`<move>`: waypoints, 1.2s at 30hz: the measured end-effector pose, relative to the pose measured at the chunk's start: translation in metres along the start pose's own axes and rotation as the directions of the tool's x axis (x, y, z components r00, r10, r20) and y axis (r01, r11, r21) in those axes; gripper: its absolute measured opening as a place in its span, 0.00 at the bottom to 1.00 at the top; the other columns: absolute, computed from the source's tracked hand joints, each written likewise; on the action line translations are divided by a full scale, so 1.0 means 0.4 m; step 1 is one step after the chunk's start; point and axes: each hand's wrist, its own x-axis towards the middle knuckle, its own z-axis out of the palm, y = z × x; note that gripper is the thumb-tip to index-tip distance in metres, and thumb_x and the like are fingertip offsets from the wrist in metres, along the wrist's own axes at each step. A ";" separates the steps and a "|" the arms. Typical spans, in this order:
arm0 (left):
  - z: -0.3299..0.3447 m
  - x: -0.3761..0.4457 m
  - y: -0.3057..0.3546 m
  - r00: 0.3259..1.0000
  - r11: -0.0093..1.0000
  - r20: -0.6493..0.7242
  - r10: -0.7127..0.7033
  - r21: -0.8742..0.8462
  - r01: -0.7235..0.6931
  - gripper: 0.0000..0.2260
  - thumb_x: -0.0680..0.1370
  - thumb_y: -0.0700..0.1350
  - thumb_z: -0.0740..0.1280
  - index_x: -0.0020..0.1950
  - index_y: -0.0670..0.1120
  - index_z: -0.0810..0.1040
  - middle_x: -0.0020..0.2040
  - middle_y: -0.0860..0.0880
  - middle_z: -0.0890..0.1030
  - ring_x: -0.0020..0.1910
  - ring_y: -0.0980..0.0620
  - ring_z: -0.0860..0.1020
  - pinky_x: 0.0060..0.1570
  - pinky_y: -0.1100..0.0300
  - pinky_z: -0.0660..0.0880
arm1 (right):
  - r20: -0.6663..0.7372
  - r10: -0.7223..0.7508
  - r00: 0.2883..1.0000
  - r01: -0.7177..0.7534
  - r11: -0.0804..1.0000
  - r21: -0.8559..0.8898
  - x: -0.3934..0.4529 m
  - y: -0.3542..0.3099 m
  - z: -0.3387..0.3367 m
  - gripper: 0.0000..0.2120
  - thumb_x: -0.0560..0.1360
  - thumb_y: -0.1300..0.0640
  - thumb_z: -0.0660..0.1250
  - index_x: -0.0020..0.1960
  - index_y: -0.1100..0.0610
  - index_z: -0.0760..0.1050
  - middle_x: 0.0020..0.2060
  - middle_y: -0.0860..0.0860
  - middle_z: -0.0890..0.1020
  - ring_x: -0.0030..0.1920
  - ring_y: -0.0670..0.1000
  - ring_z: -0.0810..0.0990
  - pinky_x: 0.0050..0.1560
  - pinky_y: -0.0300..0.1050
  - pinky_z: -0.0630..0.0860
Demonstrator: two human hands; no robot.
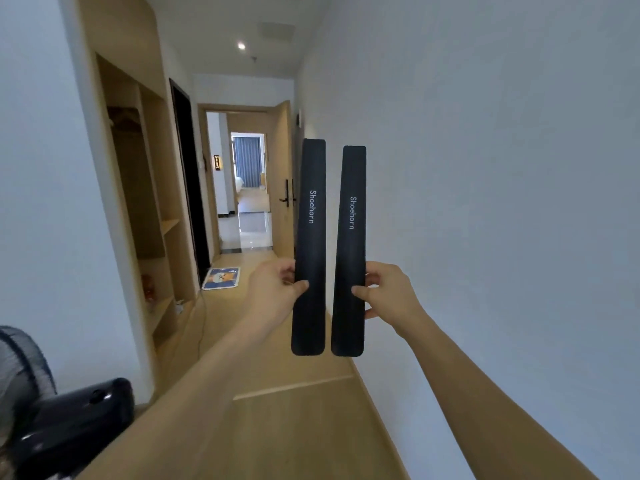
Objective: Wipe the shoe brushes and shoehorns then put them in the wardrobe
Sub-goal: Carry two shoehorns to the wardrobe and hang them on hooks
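Two long black shoehorns with white "Shoehorn" lettering stand upright side by side in front of me. My left hand (277,289) pinches the left shoehorn (310,237) a little below its middle, thumb on the front. My right hand (388,292) grips the right shoehorn (351,244) the same way. A narrow gap separates the two shoehorns. The open wooden wardrobe (138,188) with shelves stands along the left wall, ahead of my hands. No shoe brush is in view.
I stand in a narrow hallway with a wooden floor (294,427) and a white wall (485,168) at the right. A black fan (52,417) sits at the lower left. A small mat (221,278) lies ahead; beyond it is an open door (282,181).
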 end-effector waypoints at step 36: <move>0.120 1.506 -0.739 0.988 0.996 -0.127 -0.084 -0.020 0.083 0.07 0.76 0.36 0.69 0.54 0.41 0.81 0.49 0.45 0.84 0.50 0.48 0.82 0.51 0.45 0.81 | 0.158 -0.097 0.983 0.086 0.993 0.076 1.661 0.434 0.439 0.14 0.76 0.67 0.69 0.58 0.53 0.79 0.46 0.48 0.82 0.48 0.50 0.83 0.40 0.51 0.85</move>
